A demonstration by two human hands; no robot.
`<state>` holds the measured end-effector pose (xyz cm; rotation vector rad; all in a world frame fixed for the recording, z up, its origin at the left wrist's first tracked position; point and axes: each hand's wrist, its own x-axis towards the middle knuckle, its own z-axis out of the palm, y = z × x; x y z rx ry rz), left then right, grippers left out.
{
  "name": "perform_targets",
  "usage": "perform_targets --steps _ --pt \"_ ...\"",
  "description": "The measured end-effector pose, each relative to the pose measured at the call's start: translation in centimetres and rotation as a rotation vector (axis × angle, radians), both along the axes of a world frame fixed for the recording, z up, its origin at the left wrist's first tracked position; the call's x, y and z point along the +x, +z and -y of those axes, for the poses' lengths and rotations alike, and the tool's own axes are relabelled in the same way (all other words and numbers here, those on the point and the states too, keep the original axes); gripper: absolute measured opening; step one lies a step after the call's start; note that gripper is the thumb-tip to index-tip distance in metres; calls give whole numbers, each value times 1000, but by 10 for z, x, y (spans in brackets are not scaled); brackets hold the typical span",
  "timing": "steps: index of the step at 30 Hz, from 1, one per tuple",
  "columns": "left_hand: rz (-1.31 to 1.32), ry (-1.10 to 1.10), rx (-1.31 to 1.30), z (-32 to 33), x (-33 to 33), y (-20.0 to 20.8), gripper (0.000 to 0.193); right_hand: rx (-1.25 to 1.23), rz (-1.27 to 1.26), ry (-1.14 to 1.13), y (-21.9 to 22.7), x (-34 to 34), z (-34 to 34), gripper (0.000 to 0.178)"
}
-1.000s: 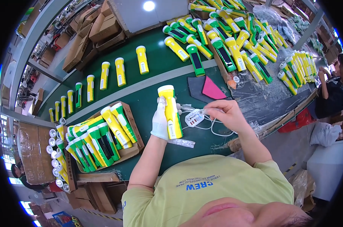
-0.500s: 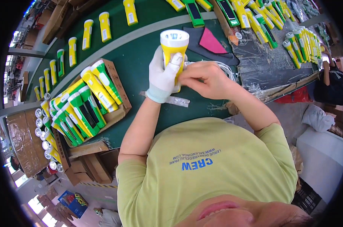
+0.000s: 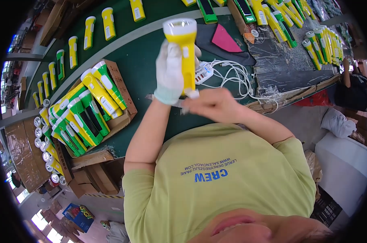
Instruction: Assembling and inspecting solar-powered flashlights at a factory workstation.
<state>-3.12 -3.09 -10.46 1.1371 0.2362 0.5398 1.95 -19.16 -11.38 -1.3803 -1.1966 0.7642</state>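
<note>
My left hand (image 3: 169,73), in a white glove, is wrapped round a yellow flashlight (image 3: 188,60) with a white head, held upright over the green bench. My right hand (image 3: 216,106) is bare and a little blurred, with its fingers drawn together just below the flashlight's tail end. A small white piece (image 3: 192,94) shows at that end; whether it belongs to the flashlight I cannot tell. A clear plastic strip (image 3: 178,104) lies by the right fingertips, partly hidden. What these fingers hold, if anything, cannot be made out.
A cardboard box (image 3: 125,87) full of yellow and green flashlights stands at left. More flashlights line the green belt (image 3: 131,38) beyond. A white power strip (image 3: 203,73) with coiled cable (image 3: 236,79) and a dark-and-pink cloth (image 3: 226,42) lie behind my right hand. Flashlights crowd the right side.
The flashlight and my left hand have risen slightly away from me, and the flashlight is turned. My right hand has dropped from its side to below its tail, uncovering the power strip.
</note>
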Motion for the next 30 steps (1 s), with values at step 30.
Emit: perform_targets --steps 30 --pt "-141 -338 -502 35 -28 39 92 20 -516 -132 10 54 -19 13"
